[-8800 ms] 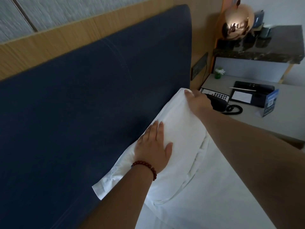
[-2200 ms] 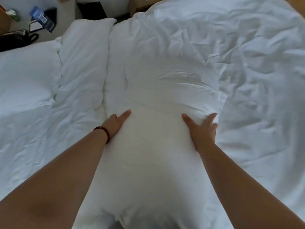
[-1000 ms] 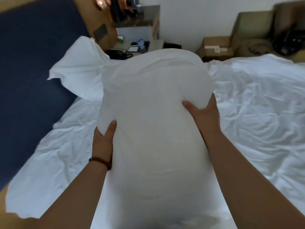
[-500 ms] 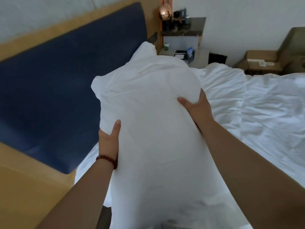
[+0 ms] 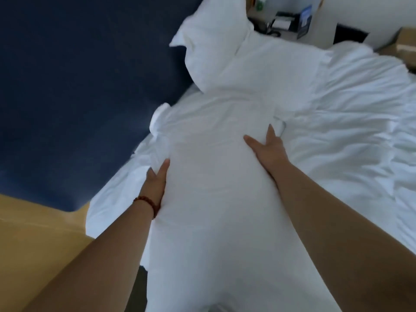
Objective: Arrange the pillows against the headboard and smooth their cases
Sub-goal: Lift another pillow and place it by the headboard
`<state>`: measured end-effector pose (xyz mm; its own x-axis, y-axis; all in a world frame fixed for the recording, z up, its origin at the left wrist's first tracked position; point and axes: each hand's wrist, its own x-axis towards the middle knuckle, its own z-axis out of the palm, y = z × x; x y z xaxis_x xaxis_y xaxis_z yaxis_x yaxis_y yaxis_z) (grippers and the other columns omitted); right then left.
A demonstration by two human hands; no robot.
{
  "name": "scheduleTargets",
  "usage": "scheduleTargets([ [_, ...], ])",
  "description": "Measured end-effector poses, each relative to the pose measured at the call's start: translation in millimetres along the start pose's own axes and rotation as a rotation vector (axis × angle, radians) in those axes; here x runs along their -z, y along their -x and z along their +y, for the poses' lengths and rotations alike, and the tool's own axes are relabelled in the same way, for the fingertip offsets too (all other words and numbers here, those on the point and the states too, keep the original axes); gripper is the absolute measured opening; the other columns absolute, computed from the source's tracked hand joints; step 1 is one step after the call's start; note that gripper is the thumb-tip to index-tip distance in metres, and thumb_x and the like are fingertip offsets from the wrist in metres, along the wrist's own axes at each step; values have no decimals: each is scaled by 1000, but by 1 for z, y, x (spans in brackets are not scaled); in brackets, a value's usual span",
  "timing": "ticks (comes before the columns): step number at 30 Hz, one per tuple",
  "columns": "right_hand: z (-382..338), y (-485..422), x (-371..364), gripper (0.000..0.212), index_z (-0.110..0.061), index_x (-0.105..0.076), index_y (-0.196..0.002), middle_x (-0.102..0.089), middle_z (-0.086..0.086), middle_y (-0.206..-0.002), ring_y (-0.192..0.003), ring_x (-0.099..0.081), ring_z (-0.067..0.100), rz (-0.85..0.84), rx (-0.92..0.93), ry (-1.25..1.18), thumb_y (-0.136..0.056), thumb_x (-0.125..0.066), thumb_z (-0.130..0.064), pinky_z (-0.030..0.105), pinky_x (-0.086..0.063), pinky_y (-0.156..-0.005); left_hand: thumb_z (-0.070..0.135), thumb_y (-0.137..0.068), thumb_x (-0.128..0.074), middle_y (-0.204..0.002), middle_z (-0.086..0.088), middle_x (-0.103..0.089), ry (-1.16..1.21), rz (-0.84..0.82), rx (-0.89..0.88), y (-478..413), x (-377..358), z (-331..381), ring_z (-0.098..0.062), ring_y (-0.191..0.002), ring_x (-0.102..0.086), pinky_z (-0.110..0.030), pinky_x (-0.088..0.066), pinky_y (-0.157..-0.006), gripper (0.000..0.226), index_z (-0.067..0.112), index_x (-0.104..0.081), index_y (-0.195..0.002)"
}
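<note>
I hold a long white pillow (image 5: 216, 188) by its two long sides, low over the bed sheet and close to the dark blue headboard (image 5: 78, 86). My left hand (image 5: 155, 185), with a red bead bracelet at the wrist, grips the side nearer the headboard. My right hand (image 5: 267, 149) grips the opposite side, thumb spread on top. The pillow's far end lies down by the mattress; its near end is out of view below. A second white pillow (image 5: 213, 39) leans upright against the headboard further along.
A rumpled white duvet (image 5: 349, 120) covers the bed to the right. A bedside table (image 5: 290, 21) with a phone and a blue card stands beyond the far pillow. Cardboard boxes (image 5: 405, 43) sit at far right. Wooden bed frame (image 5: 33, 255) at lower left.
The pillow has come down from chest height to the mattress beside the headboard, both hands still on its sides. My view has tilted downward.
</note>
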<state>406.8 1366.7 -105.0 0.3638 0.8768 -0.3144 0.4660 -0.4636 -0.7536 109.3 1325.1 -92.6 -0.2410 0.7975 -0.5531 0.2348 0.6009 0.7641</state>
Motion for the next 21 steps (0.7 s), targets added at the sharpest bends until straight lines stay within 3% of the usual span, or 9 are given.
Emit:
scheduleTargets([
  [4,16,4,-4,111,-34,-22,-152,-40,4,-151,-136,-43,26,70,14,-19,-60,-50,-90,46,-36,-112,85,-74,-44,-134,9,-54,11,-81,-3,2,4,-14,-22,-119,-54,-48,-40,-107,87,41,-30,-147],
  [9,34,43,2,91,-27,-18,-155,-26,5,-159,-145,-27,25,66,54,98,-82,-46,-75,44,-25,-118,83,-79,-43,-130,12,-57,43,-151,43,36,12,-51,-16,-114,-55,-37,-42,-97,78,41,-37,-145],
  [11,40,66,4,86,-26,-18,-155,-23,4,-161,-147,-22,22,70,70,135,-87,-43,-71,41,-20,-120,81,-79,-44,-134,12,-54,83,-148,61,55,16,-70,-15,-119,-52,-36,-38,-104,78,39,-40,-145],
  [14,51,108,6,82,-28,-18,-156,-19,2,-163,-149,-16,19,61,86,208,-89,-38,-71,38,-12,-122,89,-62,-43,-137,11,-54,71,-123,96,84,20,-99,-17,-125,-50,-45,-33,-114,98,37,-40,-145],
  [18,76,171,5,88,-33,-15,-155,-11,0,-164,-151,-7,16,115,75,247,-82,-36,-78,39,-7,-122,100,-54,-43,-132,10,-59,56,-183,174,108,26,-143,-19,-120,-56,-51,-40,-108,101,45,-44,-138],
  [21,102,214,-5,103,-34,-7,-156,-4,3,-165,-151,-3,21,149,-17,212,-71,-34,-84,41,-6,-122,101,-46,-47,-129,7,-60,69,-217,222,131,30,-165,-21,-117,-57,-49,-41,-108,110,37,-46,-136],
])
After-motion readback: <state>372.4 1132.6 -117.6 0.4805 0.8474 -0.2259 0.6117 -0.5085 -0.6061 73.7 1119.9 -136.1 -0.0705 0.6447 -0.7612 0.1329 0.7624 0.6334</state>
